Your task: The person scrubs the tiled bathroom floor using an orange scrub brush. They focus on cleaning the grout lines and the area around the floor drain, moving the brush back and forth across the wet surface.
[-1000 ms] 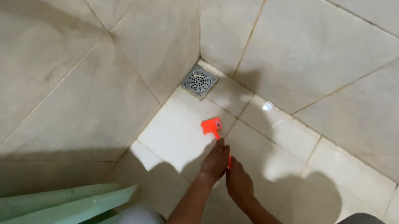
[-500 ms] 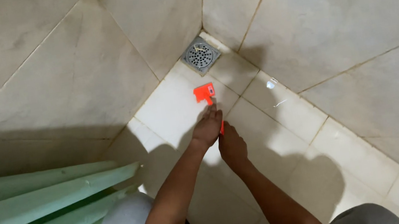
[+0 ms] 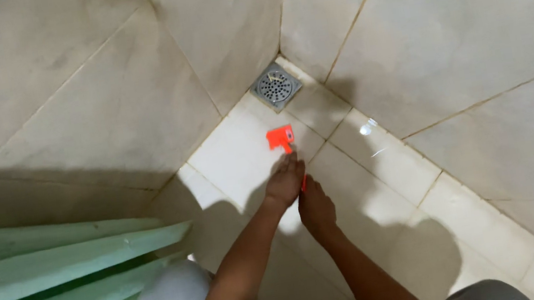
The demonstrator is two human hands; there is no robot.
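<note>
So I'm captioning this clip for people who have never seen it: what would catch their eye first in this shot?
The bright orange scraper-like tool, pressed to the pale floor tile at the centre, stands out most. Both hands grip its handle: the left hand nearer the head, the right hand just behind. Next comes the square metal drain in the corner where the tiled walls meet, then the green pleated curtain at lower left.

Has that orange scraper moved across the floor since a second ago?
Cannot tell. The orange scraper sits about as far below the floor drain as before; only the camera view clearly shifted. Both hands hold its handle.
</note>
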